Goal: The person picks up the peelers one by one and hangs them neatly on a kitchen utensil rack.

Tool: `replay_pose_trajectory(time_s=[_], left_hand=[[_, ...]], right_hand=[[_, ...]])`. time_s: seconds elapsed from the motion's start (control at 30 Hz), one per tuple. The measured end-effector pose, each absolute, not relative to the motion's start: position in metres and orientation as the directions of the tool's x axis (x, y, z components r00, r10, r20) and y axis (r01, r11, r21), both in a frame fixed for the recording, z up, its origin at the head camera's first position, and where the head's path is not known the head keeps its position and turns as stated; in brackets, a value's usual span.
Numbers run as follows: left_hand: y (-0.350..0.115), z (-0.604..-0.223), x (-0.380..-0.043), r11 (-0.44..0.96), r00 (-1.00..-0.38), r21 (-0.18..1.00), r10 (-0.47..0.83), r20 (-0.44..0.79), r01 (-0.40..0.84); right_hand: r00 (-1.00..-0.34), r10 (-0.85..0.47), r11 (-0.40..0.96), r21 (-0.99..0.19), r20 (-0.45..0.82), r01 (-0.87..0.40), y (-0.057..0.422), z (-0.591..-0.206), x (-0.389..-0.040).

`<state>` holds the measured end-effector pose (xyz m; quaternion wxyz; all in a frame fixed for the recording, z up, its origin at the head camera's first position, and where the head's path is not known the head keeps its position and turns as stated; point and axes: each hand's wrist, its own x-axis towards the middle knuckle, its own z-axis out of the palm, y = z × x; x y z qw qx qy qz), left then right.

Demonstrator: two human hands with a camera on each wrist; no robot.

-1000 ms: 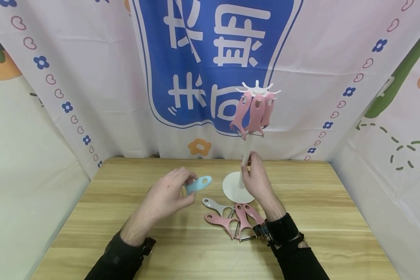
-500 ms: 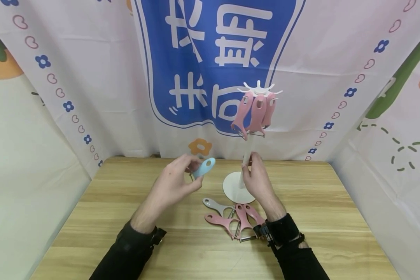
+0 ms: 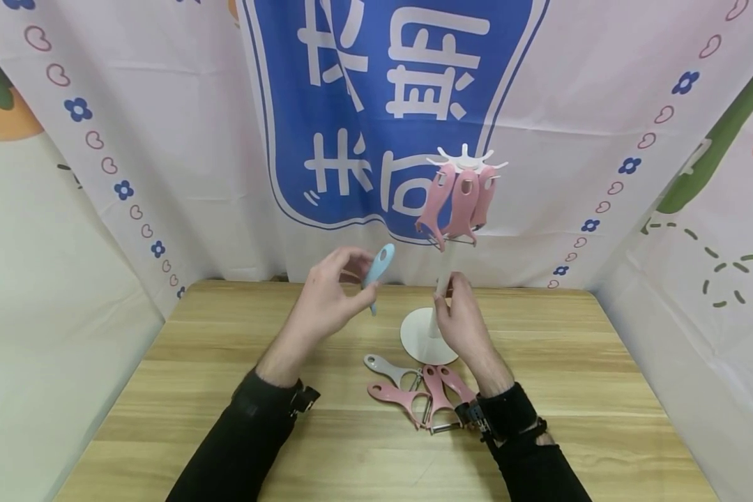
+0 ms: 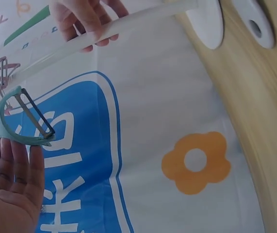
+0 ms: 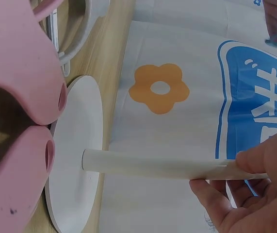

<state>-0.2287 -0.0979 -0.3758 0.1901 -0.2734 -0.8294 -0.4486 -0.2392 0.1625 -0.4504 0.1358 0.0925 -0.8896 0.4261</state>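
- Table (image 3: 163, 418), wood-grained; back edge just behind the stand (image 3: 419, 341); open air between stand and blue peeler (image 3: 380, 263).
- Blue peeler: smooth, handle up; raised left of the stand, pinched by left hand (image 3: 332, 296).
- Right hand (image 3: 464, 324): fingers curled round the white pole (image 3: 445, 261).
- Hanging pink peelers (image 3: 464, 202): three visible.
- Lying pink peelers (image 3: 397, 396): three; grey peeler (image 3: 385, 367): one.

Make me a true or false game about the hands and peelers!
1. The left hand holds the light-blue plastic peeler. True.
2. The right hand grips the slim white pole of the round-based stand. True.
3. The light-blue plastic peeler hangs on the stand. False: it's in the left hand.
4. Every glossy pink peeler hangs on the stand. False: three pink peelers lie on the wooden table.
5. A glossy grey peeler lies there too. True.
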Motion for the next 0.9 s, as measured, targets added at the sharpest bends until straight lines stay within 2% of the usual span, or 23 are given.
replay_pose_trajectory(time_s=[0.27, 0.5, 0.67, 0.9], left_hand=[[-0.091, -0.365, -0.246, 0.313, -0.788, 0.723, 0.25, 0.562, 0.615], [-0.088, -0.358, -0.257, 0.267, -0.804, 0.758, 0.221, 0.552, 0.594], [-0.082, -0.349, -0.258, 0.246, -0.814, 0.776, 0.196, 0.548, 0.581], [-0.072, -0.321, -0.249, 0.146, -0.807, 0.796, 0.188, 0.56, 0.587]], right_hand=[[-0.943, -0.053, 0.622, -0.728, 0.328, -0.288, 0.163, -0.45, -0.239], [-0.945, -0.058, 0.622, -0.729, 0.322, -0.286, 0.163, -0.45, -0.24], [-0.945, -0.06, 0.617, -0.733, 0.321, -0.287, 0.163, -0.45, -0.24], [-0.943, -0.06, 0.62, -0.729, 0.327, -0.292, 0.163, -0.451, -0.24]])
